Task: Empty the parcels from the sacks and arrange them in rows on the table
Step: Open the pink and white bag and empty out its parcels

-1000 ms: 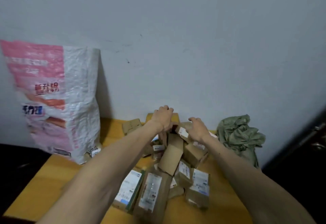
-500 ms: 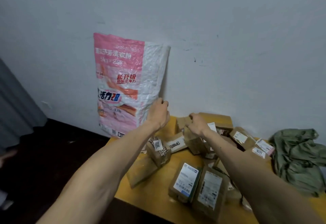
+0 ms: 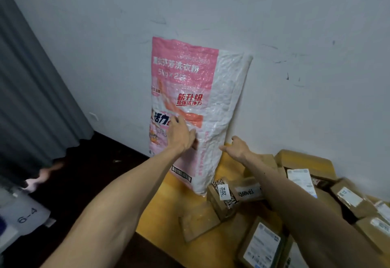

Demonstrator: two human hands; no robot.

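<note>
Left hand (image 3: 181,135) is flat against the front of the sack (image 3: 221,98), fingers straight and pointing up over the printed pink panel, thumb spread out to the side. It presses on the sack; nothing is curled round it. Right hand (image 3: 236,148) hovers just beside the sack's right edge, low down, fingers loosely bent, forefinger stretched toward the white weave. It holds nothing and I cannot tell whether the fingertip touches.

The sack itself stands upright, pink on its left half and white on its right, its back leaning on the wall (image 3: 295,14) and its base on the yellow table (image 3: 166,204).

Right of the sack lie the parcels (image 3: 348,200), brown cardboard with white labels, lying in a loose heap and not in rows. Nearest the sack's bottom corner is a small box (image 3: 222,203) tagged 2012, tilted and just beside the sack. In front of the sack, a flat brown packet (image 3: 198,223) lies on the tabletop. Further right of the sack, against the wall, sits a large box (image 3: 306,160).

Left of the sack hangs a grey curtain (image 3: 31,77), above a dark floor (image 3: 84,183).
</note>
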